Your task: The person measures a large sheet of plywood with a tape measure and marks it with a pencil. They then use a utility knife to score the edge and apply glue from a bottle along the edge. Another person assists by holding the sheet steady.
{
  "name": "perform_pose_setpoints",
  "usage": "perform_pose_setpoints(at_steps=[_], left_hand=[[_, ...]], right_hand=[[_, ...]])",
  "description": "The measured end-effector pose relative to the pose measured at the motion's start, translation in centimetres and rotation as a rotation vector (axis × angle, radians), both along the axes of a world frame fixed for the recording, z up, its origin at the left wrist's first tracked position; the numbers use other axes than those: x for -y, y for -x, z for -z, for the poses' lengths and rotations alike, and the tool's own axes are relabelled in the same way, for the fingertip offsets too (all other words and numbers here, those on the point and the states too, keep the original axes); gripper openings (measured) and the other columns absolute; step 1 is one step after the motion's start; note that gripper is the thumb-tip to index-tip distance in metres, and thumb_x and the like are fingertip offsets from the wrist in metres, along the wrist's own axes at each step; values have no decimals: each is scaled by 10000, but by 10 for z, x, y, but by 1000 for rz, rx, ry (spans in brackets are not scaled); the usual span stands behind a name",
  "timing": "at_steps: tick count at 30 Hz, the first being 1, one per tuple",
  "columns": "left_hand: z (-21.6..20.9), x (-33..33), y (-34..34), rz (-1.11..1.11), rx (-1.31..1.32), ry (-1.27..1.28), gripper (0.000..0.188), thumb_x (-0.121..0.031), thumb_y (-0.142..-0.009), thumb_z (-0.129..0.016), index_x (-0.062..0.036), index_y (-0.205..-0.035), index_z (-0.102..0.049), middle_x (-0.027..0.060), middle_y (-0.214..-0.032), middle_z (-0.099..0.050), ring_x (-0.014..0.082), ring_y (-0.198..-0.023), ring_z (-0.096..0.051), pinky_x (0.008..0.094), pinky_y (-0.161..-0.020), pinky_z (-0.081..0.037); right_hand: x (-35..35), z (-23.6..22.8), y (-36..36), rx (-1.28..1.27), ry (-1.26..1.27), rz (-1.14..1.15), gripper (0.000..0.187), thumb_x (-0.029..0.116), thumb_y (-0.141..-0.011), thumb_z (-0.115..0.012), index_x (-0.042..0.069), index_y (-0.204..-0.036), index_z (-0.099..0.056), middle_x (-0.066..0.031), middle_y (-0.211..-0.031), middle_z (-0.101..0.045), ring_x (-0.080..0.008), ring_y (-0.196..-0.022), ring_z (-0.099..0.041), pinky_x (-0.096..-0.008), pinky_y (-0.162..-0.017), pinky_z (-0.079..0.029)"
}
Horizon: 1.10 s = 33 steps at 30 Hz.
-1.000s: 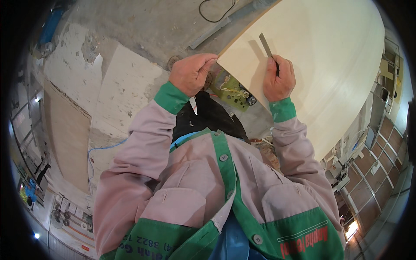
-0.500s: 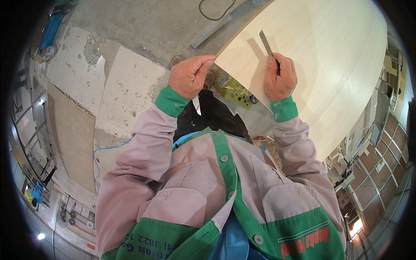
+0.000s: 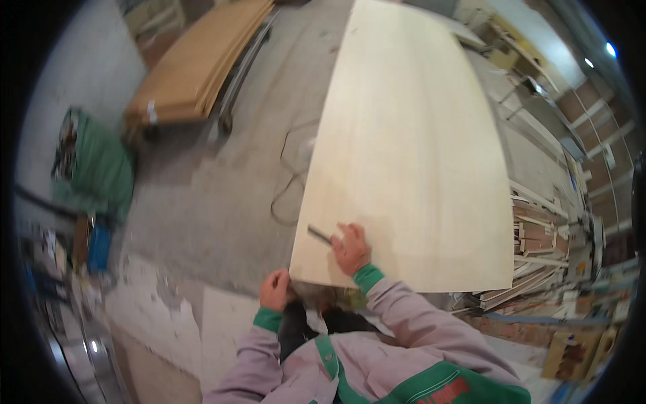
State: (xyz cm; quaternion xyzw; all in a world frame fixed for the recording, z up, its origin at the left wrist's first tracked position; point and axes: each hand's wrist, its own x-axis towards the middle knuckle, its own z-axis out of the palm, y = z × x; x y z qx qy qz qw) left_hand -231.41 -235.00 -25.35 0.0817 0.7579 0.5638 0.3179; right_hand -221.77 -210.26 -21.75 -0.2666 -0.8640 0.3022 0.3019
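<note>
A large pale wood panel (image 3: 410,148) stretches away in front of me. Over its near left part is my right hand (image 3: 351,250), fingers curled around one end of a thin, flat, dark strip (image 3: 319,234) that looks like a metal blade. The strip's free end points left, towards the panel's left edge. At the panel's near left corner my left hand (image 3: 274,291) is closed, its fingertips right by the edge. Whatever it may pinch is hidden.
Brown boards (image 3: 202,60) are stacked on a wheeled cart at the far left. Nearer stands a full green sack (image 3: 101,165). A dark cable (image 3: 286,188) lies on the floor beside the panel. Wood offcuts (image 3: 535,249) are piled to its right.
The view has swung up and shows much more of the panel and the room ahead. In my right hand the strip has tipped from nearly upright to pointing left. My left hand stays by the corner.
</note>
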Motion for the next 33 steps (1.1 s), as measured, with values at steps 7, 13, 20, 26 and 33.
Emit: perform_pose_setpoints(at_steps=[7,13,20,26,33], left_hand=[[8,-12,8,-92,665,-303,324,-270,-991,-768,-82,-1244,-696,15,-963,-724,173,-870,-702,367,-815,-607],[37,-27,-15,81,809,-282,199,-318,-981,-779,-145,-1042,-701,-3,-918,-716,159,-793,-660,353,-703,-556],[19,-51,-16,-25,670,-133,674,-657,-1031,-494,-106,-1404,-608,98,-1350,-626,184,-1140,-606,371,-992,-486],[-24,-83,-69,-21,524,-124,542,-501,-1059,-489,-93,-1413,-535,98,-1377,-572,172,-1240,-527,395,-1013,-437],[-35,-120,-243,131,386,-62,388,-404,-1003,-533,-86,-1224,-567,83,-1170,-574,174,-1039,-535,388,-861,-442]], right_hand=[[19,-14,-35,-246,398,365,241,172,-960,-735,39,-1161,-723,-170,-1112,-689,-302,-945,-708,-385,-799,-589],[91,3,-224,-282,224,824,182,188,-997,-686,37,-1078,-747,-138,-993,-718,-264,-878,-705,-381,-752,-564],[182,-34,-469,-329,214,1613,289,290,-1031,-684,11,-1086,-730,-98,-909,-721,-146,-831,-640,-331,-756,-528],[199,-156,-679,-448,-204,1885,333,329,-1034,-676,2,-1021,-735,-43,-782,-677,-116,-761,-606,-324,-726,-514],[129,-357,-919,-205,-571,1893,323,330,-956,-750,17,-1034,-769,-97,-875,-761,-209,-815,-707,-362,-782,-542]])
